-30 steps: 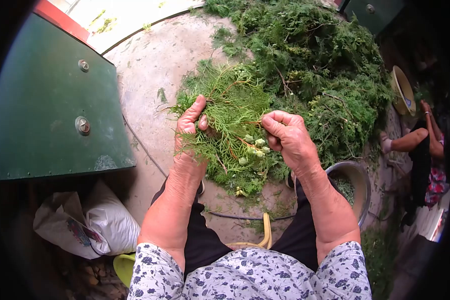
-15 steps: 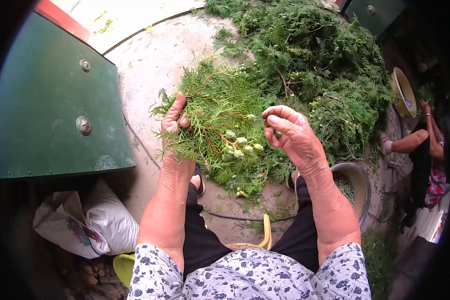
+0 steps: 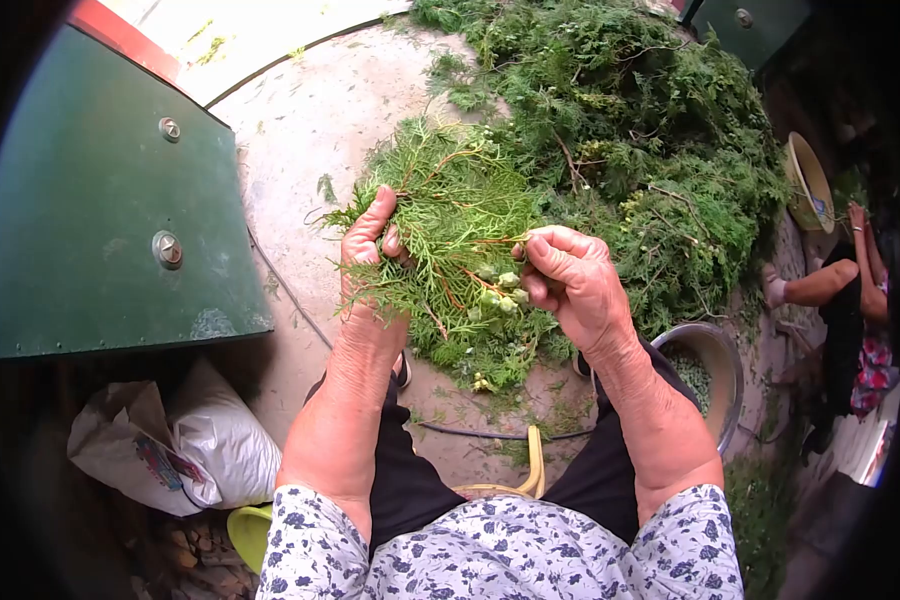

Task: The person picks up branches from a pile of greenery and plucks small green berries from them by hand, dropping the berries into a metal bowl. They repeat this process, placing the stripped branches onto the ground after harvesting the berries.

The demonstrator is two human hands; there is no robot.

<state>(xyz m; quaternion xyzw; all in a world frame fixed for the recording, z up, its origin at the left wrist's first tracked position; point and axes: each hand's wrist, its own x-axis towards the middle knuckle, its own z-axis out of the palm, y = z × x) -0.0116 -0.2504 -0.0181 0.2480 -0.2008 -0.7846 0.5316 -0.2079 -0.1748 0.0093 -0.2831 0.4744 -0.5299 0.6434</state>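
Observation:
My left hand [image 3: 372,240] is closed round a leafy green sprig [image 3: 450,215], thumb on top. Pale green cones [image 3: 505,292] hang in a cluster on the sprig's right side. My right hand [image 3: 573,275] pinches at the tip of an orange-brown twig just above that cluster; its fingertips hide whatever is between them. Below the held sprig, more cut greenery [image 3: 480,365] lies on the ground between my feet.
A big heap of branches [image 3: 650,150] fills the upper right. By my right knee stands a metal bowl [image 3: 730,370] holding small green pieces. A green panel [image 3: 120,220], white sacks [image 3: 225,440] and a yellow-green basin [image 3: 247,535] are at left. Another person [image 3: 845,300] sits far right beside a tan basin [image 3: 808,185].
My left hand and the sprig have moved slightly right and down. The fingertips of my right hand have closed at the twig's tip, where a single cone showed before.

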